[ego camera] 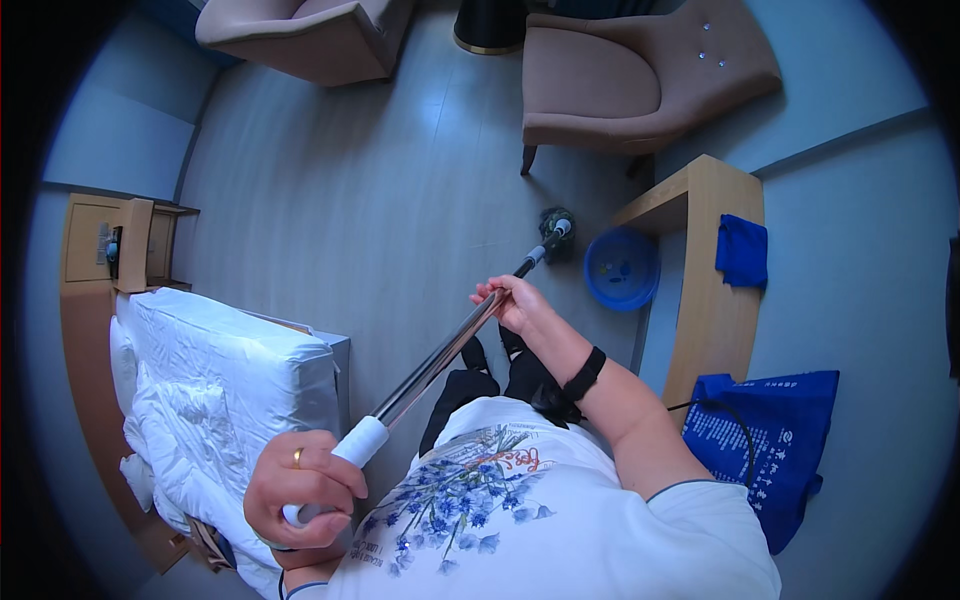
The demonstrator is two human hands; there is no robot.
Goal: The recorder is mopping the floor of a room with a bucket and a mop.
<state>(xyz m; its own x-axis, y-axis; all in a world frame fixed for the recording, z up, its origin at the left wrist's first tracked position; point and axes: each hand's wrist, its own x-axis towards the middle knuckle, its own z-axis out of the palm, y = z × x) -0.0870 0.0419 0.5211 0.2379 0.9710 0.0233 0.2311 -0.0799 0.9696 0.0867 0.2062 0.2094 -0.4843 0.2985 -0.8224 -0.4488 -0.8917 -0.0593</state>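
Observation:
A mop with a shiny metal pole (442, 358) runs slantwise from my body out to the floor. My left hand (304, 489), with a ring on one finger, is closed around the white grip (363, 442) at its upper end. Farther down, my right hand (516, 301) holds the pole from beneath, its fingers partly curled and a black band on the forearm. The dark, stringy mop head (556, 234) rests on the floor, left of a blue round plastic basin (622, 268). Small coloured things lie in the basin; whether it holds water I cannot tell.
Two upholstered armchairs (592, 82) (300, 37) and a black round base (490, 26) stand ahead. A wooden desk (712, 300) on the right bears a folded blue cloth (742, 251) and a blue bag (765, 442). A bed with white bedding (225, 352) stands at left.

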